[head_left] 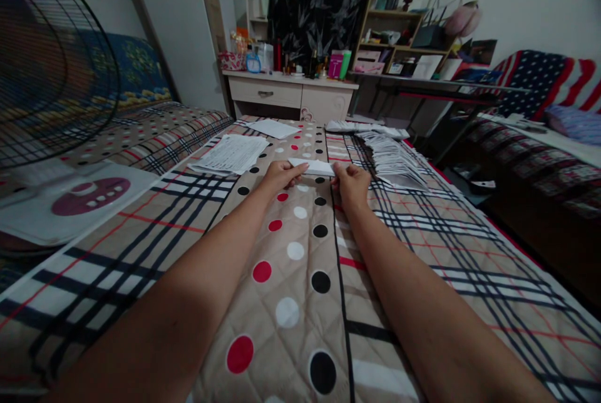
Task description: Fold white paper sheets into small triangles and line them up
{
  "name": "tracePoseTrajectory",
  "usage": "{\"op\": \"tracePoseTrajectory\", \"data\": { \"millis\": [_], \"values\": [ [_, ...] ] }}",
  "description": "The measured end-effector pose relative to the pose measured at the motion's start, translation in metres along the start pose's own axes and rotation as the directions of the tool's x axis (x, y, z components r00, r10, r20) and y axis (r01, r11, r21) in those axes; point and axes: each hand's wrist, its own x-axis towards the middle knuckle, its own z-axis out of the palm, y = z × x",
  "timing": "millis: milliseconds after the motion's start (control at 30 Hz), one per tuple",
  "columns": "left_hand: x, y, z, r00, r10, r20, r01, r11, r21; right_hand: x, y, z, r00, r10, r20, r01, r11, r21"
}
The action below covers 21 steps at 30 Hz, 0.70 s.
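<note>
Between my two hands a narrow strip of folded white paper (319, 168) is held level above the bed cover. My left hand (282, 175) pinches its left end between thumb and fingers. At the other end, my right hand (350, 181) grips the paper the same way. Left of my hands lies a stack of printed sheets (233, 154), with a blank-looking white sheet (273, 128) just beyond it. To the right, many folded papers (393, 159) lie fanned in a row, and a flatter white bundle (366, 127) lies behind them.
The bed cover (295, 278) is quilted with dots and plaid. A fan (51, 65) stands close at the left on a white base (89, 199). A dresser (291, 93) with bottles is past the far edge, with a shelf unit (394, 46) on a desk at right.
</note>
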Motion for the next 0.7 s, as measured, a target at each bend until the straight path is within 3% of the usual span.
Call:
{"op": "tracePoseTrajectory", "data": {
  "millis": [133,300,500,700],
  "values": [
    [0.000,-0.002,0.003,0.998,-0.018,0.066,0.016,0.999,0.027,-0.003,-0.003,0.004,1.000,-0.009,0.007,0.009,0.998,0.054],
    [-0.007,0.002,0.018,0.999,-0.034,-0.007,0.034,0.997,-0.063,-0.012,-0.009,0.015,0.989,0.085,0.121,-0.107,0.974,0.198],
    [-0.011,0.003,0.028,1.000,-0.026,0.011,0.027,0.996,-0.081,-0.019,-0.014,0.017,0.965,0.137,0.223,-0.180,0.965,0.189],
    [-0.008,0.003,0.027,0.988,-0.154,-0.014,0.154,0.988,-0.029,-0.014,-0.011,0.017,0.947,0.249,0.202,-0.288,0.938,0.195]
  ]
}}
